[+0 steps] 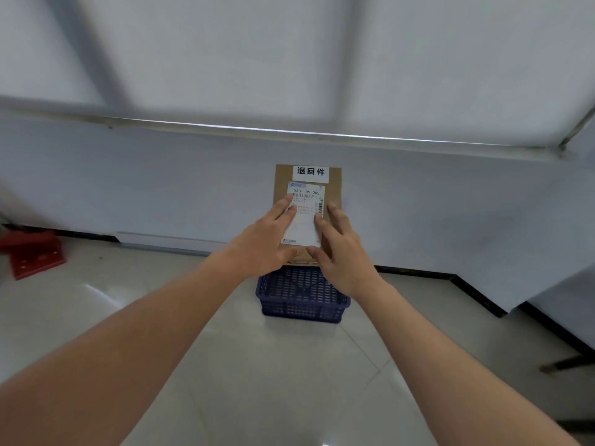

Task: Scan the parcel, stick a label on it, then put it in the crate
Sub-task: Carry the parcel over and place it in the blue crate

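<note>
A flat brown cardboard parcel (333,188) is held upright in front of me, above a dark blue slatted crate (301,297) on the floor. It carries a white shipping label with barcodes (306,220) and a white strip with black characters (310,171) near its top. My left hand (269,239) grips the parcel's left side, fingers over the shipping label. My right hand (341,249) grips its right side, thumb near the bottom edge. The parcel's lower edge hides behind my hands and the crate's far rim.
The crate stands on a pale tiled floor (273,365) close to a white wall (161,188) with a metal rail (289,130). A red object (33,252) lies on the floor at far left. A wall corner juts out at right.
</note>
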`<state>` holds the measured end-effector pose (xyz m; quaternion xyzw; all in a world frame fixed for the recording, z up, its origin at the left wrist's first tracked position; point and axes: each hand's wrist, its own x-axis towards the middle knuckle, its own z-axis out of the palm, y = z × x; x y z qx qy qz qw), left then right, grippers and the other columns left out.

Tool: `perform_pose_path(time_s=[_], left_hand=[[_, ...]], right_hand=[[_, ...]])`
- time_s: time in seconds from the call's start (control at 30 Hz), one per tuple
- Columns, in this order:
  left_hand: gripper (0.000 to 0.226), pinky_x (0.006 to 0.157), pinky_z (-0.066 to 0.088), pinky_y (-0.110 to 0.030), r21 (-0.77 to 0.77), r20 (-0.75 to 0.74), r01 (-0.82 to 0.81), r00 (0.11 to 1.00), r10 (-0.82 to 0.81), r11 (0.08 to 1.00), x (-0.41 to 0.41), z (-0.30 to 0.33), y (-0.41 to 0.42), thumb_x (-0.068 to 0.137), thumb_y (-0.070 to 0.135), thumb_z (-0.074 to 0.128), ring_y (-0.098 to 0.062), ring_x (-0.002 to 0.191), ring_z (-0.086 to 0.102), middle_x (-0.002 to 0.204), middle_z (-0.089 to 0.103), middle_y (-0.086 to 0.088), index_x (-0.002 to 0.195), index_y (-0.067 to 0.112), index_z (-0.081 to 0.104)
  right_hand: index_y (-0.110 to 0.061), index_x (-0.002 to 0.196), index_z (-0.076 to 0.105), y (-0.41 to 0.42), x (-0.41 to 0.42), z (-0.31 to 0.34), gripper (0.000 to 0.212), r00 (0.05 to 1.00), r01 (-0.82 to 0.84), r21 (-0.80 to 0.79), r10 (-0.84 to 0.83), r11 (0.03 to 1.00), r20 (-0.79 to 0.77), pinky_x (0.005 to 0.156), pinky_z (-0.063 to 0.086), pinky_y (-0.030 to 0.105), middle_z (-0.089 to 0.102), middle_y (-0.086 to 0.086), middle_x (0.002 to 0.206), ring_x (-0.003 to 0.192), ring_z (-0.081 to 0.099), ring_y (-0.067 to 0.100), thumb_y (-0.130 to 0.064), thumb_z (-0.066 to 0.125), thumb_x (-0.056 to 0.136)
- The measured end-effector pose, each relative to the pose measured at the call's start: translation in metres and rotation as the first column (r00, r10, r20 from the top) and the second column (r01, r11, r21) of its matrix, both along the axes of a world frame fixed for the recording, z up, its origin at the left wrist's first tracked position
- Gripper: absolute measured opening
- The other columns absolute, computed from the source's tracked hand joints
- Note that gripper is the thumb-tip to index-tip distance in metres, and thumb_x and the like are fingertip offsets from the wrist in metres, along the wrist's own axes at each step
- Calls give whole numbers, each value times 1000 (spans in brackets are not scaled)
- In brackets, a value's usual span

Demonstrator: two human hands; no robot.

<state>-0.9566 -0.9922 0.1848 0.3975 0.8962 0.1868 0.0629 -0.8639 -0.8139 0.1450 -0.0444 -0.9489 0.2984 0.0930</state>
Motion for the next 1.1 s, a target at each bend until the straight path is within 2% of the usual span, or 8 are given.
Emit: perform_pose_path(time_s=[0.13, 0.3, 0.5, 0.7, 0.97, 1.1], left_hand=[[96, 121, 35, -40, -21, 43, 19, 999, -18, 1000, -47, -28, -9, 89, 39, 76, -26, 153, 25, 171, 10, -5, 159, 0, 23], [97, 121, 30, -36, -40, 88, 10, 996, -6, 999, -107, -65, -6, 88, 39, 77, -26, 155, 22, 171, 10, -5, 158, -1, 25], [94, 119, 34, -34, -70, 165, 5, 986, 7, 998, -181, -122, 0, 89, 35, 77, -26, 154, 24, 171, 8, -2, 159, 2, 23], [96, 120, 28, -31, -95, 243, 21, 970, 2, 995, -240, -182, 8, 90, 39, 75, -22, 155, 21, 172, 5, 1, 161, 3, 21], [94, 121, 25, -29, -103, 321, 100, 945, -62, 990, -309, -313, 12, 91, 37, 73, -18, 155, 19, 172, 1, 5, 162, 7, 19], [93, 113, 14, -15, -115, 367, 103, 929, -54, 988, -332, -389, 5, 91, 32, 73, -17, 155, 15, 172, 1, 2, 161, 6, 19]], right_hand=[[-13, 161, 30, -9, -40, -28, 71, 998, -1, -14, 2, 1000, 66, 122, 32, 53, 6, -1, 172, 154, 22, 35, -31, 64, 101], [-14, 161, 32, -7, -101, -66, 71, 995, 13, -44, -8, 999, 104, 123, 29, 50, 7, -1, 172, 154, 21, 34, -31, 66, 100], [-17, 161, 32, -2, -176, -124, 73, 987, 14, -117, 5, 993, 163, 124, 29, 50, 6, -5, 172, 154, 21, 33, -28, 68, 99], [-17, 160, 35, 2, -228, -185, 72, 978, 48, -168, -12, 985, 208, 121, 34, 51, 7, -5, 172, 151, 26, 34, -24, 70, 97], [-18, 160, 34, -2, -282, -311, 73, 959, 137, -195, -81, 971, 271, 121, 34, 54, 8, -6, 172, 153, 24, 34, -23, 70, 97], [-16, 160, 35, -8, -305, -384, 73, 955, 137, -191, -78, 972, 287, 125, 28, 52, 8, -1, 172, 156, 17, 32, -22, 70, 97]])
